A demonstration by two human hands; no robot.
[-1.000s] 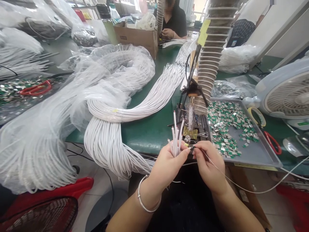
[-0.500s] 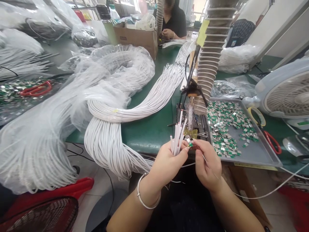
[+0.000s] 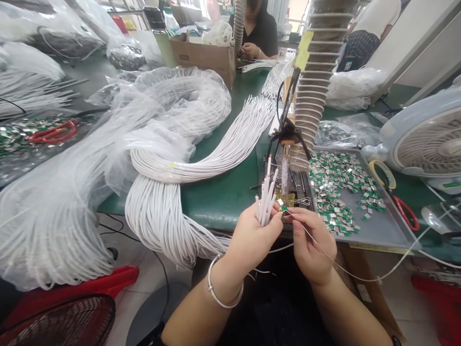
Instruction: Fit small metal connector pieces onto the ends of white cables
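Observation:
My left hand (image 3: 252, 240) is closed around a bundle of white cables (image 3: 265, 199), their cut ends pointing up. At its thumb and fingertips is a small green-and-silver circuit board (image 3: 283, 206). My right hand (image 3: 314, 242) pinches a thin solder wire (image 3: 340, 268), whose front end reaches the board and whose tail loops off to the right. Just beyond the fingers, a soldering iron (image 3: 285, 168) hangs tip down in a holder. How the cable meets the board is too small to make out.
A grey tray (image 3: 392, 226) of loose circuit boards lies to the right, near a fan (image 3: 428, 134) and red-handled scissors (image 3: 406, 212). A ribbed hose (image 3: 313, 86) stands behind the iron. Long white cable bundles (image 3: 154, 216) cover the left side. A person (image 3: 261, 33) sits opposite.
The board and both hands have shifted slightly, and more of the board's silver face shows. My right hand has moved a little right, and the solder wire now runs straighter to the board.

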